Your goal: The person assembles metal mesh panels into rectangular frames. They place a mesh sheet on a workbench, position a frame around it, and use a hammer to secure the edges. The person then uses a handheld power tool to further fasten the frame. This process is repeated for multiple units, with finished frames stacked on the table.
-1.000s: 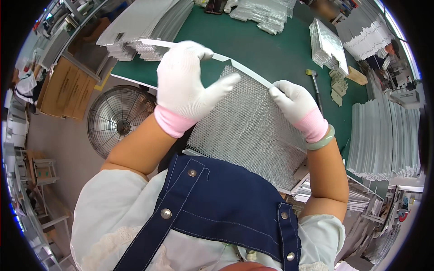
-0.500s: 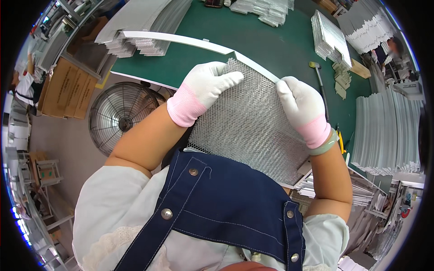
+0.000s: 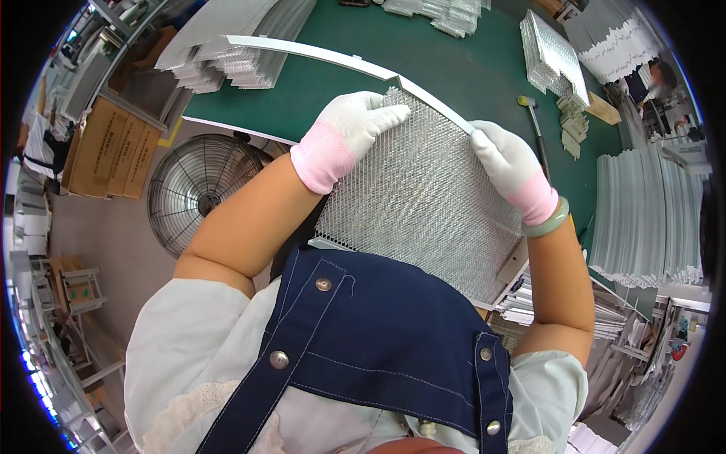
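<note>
A silver metal mesh panel [image 3: 423, 197] lies tilted between my hands, its lower edge against my blue apron [image 3: 386, 303]. Along its far edge sits a long white metal frame strip [image 3: 435, 106], angled at a notch, with its free part reaching out to the left above the table. My left hand [image 3: 352, 132], in a white glove with a pink cuff, is closed on the mesh panel near its far left corner. At the far right corner my gloved right hand [image 3: 508, 160] grips the frame strip, thumb on top, against the mesh edge.
A green table [image 3: 454, 72] holds a hammer [image 3: 534, 125], stacked mesh panels [image 3: 552, 57], small metal pieces [image 3: 572, 129] and piled white strips [image 3: 646, 219]. Further strips are stacked at the far left [image 3: 227, 45]. A floor fan [image 3: 204, 200] stands left, near cardboard boxes [image 3: 106, 147].
Both hands have shifted slightly away from me and to the right. The frame strip's free left end has swung away and rightward. The mesh panel's far edge has moved with them.
</note>
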Motion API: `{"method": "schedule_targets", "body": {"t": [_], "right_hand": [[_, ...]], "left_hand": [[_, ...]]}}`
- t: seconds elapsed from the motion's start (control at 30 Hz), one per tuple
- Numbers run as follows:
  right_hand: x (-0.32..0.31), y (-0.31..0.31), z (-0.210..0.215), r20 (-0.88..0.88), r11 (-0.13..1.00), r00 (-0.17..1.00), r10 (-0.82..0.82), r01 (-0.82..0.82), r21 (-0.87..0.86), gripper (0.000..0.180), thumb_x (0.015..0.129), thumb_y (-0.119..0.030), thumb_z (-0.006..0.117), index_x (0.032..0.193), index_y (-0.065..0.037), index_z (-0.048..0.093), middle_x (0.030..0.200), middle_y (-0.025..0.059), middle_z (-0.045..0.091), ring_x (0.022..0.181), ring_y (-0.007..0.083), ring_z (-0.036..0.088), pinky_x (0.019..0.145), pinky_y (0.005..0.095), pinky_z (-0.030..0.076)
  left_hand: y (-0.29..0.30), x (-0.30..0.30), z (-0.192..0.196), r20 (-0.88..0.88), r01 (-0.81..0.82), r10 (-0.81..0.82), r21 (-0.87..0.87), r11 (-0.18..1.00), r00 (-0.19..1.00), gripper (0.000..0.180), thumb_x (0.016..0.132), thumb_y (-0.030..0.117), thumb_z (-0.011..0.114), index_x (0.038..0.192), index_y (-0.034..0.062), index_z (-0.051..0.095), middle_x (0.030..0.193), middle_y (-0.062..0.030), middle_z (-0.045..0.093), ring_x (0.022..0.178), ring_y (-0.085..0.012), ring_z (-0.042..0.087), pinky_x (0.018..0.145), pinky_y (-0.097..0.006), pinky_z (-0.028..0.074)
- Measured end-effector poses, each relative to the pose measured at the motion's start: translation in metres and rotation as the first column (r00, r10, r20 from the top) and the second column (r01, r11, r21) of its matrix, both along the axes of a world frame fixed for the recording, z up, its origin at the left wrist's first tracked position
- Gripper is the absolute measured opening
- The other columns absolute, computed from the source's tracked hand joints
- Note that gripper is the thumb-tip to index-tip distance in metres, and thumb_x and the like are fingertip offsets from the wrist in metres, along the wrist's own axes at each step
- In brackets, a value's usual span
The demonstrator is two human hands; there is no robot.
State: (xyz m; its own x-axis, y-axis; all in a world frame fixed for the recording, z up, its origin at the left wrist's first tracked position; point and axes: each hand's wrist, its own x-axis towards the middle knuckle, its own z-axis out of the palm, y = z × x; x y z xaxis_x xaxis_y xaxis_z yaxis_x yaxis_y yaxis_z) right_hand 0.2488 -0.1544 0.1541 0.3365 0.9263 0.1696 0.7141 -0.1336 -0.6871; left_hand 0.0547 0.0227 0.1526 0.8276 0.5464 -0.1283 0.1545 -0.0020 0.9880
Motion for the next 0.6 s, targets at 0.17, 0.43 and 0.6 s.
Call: {"method": "schedule_targets", "body": {"t": [0.17,0.43,0.6], "right_hand": [[-0.006,-0.013,-0.012,0.285,0.987,0.948,-0.142,0.156,-0.028,0.035,0.101,-0.035,0.055,0.094,-0.003,0.067,0.076,0.0162,0.064,0.074,0.0329,0.065,0.068,0.0395,0.050],[-0.004,-0.015,-0.011,0.239,0.966,0.951,-0.198,0.231,-0.115,0.039,0.099,-0.039,0.057,0.089,-0.004,0.068,0.072,0.0175,0.064,0.070,0.0366,0.065,0.065,0.0421,0.050],[-0.009,-0.009,-0.007,0.225,0.991,0.968,-0.110,0.125,-0.052,0.037,0.098,-0.038,0.061,0.092,-0.002,0.069,0.075,0.0183,0.065,0.071,0.0360,0.064,0.066,0.0403,0.050]], "left_hand": [[0.006,0.006,-0.018,0.003,0.020,-0.020,-0.042,0.999,1.000,0.032,0.098,0.027,0.065,0.107,-0.0036,0.069,0.098,-0.0039,0.071,0.090,-0.0097,0.063,0.083,-0.025,0.049],[-0.001,-0.006,0.019,-0.042,-0.068,0.190,0.842,0.536,0.981,0.031,0.093,0.030,0.068,0.108,0.0024,0.068,0.099,-0.0124,0.070,0.089,-0.0260,0.067,0.083,-0.034,0.051],[0.002,0.057,0.044,-0.347,0.372,-0.302,0.928,0.027,0.888,0.035,0.094,0.036,0.065,0.110,0.0049,0.068,0.099,-0.0106,0.069,0.097,-0.0303,0.066,0.087,-0.040,0.052]]}}
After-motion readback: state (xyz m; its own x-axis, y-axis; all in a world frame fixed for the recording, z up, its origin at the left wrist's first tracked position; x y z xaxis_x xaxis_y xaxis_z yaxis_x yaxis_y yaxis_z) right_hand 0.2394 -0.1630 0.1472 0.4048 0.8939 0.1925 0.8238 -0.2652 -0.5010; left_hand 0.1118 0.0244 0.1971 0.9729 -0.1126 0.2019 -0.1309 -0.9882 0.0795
